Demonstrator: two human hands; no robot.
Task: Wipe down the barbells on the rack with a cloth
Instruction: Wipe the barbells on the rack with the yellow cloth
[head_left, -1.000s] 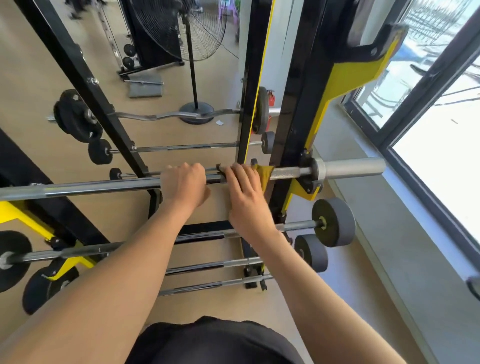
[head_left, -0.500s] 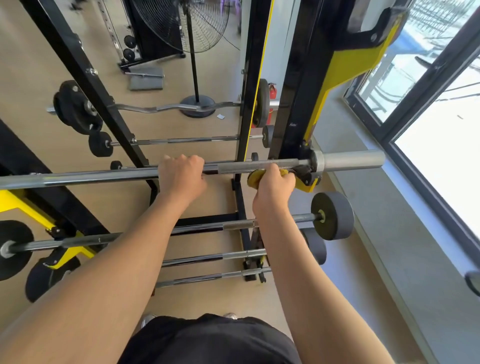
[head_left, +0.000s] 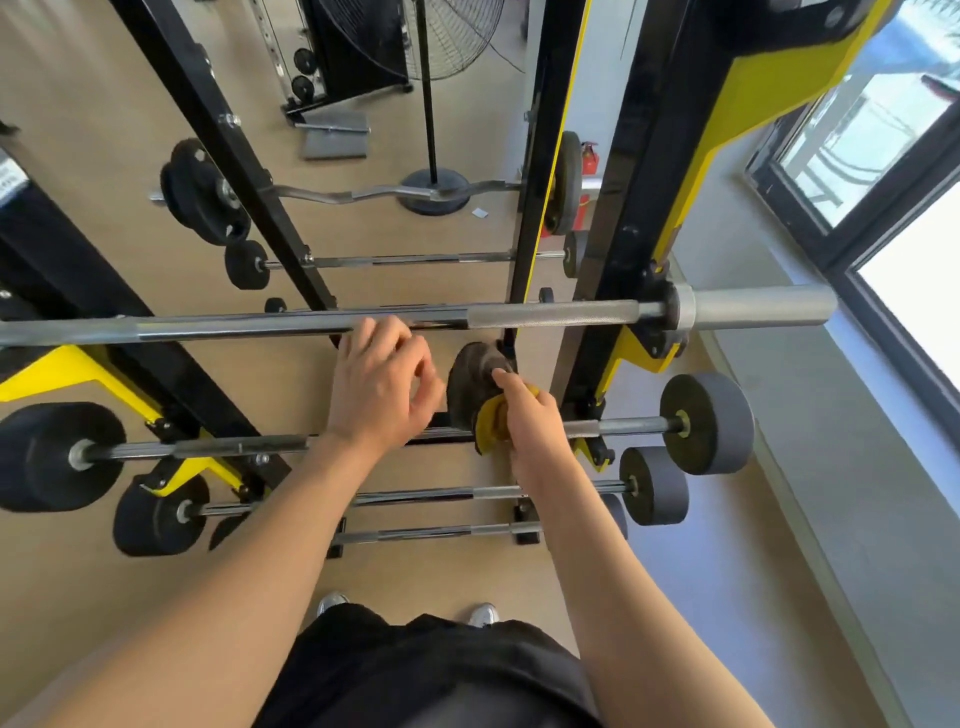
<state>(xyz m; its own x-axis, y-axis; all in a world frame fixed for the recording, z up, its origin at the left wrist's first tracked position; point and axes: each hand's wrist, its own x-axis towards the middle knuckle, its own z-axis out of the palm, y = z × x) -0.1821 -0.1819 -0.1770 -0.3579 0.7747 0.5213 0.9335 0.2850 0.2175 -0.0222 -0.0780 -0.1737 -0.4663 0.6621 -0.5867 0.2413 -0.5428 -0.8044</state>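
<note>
Cloth (head_left: 491, 422), yellow and bunched, sits in my right hand (head_left: 531, 415), fingers curled round it, forefinger out toward a dark round shape (head_left: 474, 376) I cannot identify. My left hand (head_left: 382, 387) hangs loosely curled, holding nothing, just under the long barbell (head_left: 311, 325). The next bar down (head_left: 618, 427) crosses behind my wrists; to wipe it well I should wrap the cloth right round the shaft and steady it with my left. Half a second ago both hands were up at the long barbell; now both are off it, lower.
</note>
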